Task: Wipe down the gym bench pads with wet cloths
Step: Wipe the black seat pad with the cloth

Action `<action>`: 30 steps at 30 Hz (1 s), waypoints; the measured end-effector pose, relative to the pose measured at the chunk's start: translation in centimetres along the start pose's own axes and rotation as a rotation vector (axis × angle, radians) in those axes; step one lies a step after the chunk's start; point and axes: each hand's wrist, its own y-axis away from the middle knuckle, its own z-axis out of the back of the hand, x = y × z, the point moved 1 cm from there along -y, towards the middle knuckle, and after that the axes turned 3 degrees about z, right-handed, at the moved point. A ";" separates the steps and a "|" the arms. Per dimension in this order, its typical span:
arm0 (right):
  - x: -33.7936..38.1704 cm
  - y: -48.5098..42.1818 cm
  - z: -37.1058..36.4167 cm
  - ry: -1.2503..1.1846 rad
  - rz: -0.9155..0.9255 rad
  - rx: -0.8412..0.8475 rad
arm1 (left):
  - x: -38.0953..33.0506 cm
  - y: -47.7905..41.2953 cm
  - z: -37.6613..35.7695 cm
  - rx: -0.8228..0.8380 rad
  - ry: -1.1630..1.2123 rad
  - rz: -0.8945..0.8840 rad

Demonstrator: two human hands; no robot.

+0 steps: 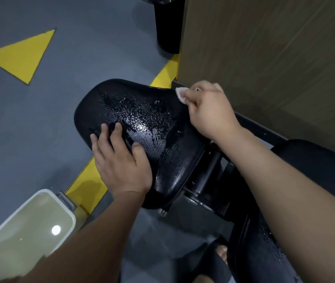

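Observation:
A black bench seat pad (142, 111) fills the middle of the view, its top beaded with water droplets. My left hand (119, 160) rests flat on the pad's near left edge, fingers spread and straight. My right hand (207, 107) grips a small pale pink cloth (180, 93) at the pad's far right edge, close to the wall panel. Only a corner of the cloth shows past my fingers. A second black pad (313, 160) lies at the right, partly behind my right forearm.
A white plastic tub (71, 214) of cloudy water stands on the grey floor at lower left. Yellow floor markings (19, 56) run under the bench. A wood-grain wall panel (274, 58) rises at right, a black post (167, 27) beyond it. The black bench frame (209, 176) sits below the pad.

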 end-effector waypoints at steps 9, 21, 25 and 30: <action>1.0 -1.7 -1.4 -0.065 0.000 0.015 | 0.2 0.0 -0.2 -0.029 0.002 -0.010; 4.1 -9.7 -1.9 -0.144 -0.060 0.526 | 0.4 -0.1 -0.4 -0.049 -0.017 -0.017; 1.3 -9.0 0.6 -0.100 -0.150 0.559 | 0.4 -0.2 -0.5 -0.051 -0.019 -0.007; 3.6 -10.7 -0.4 -0.101 -0.109 0.566 | 0.5 -0.2 -0.6 -0.045 -0.029 -0.010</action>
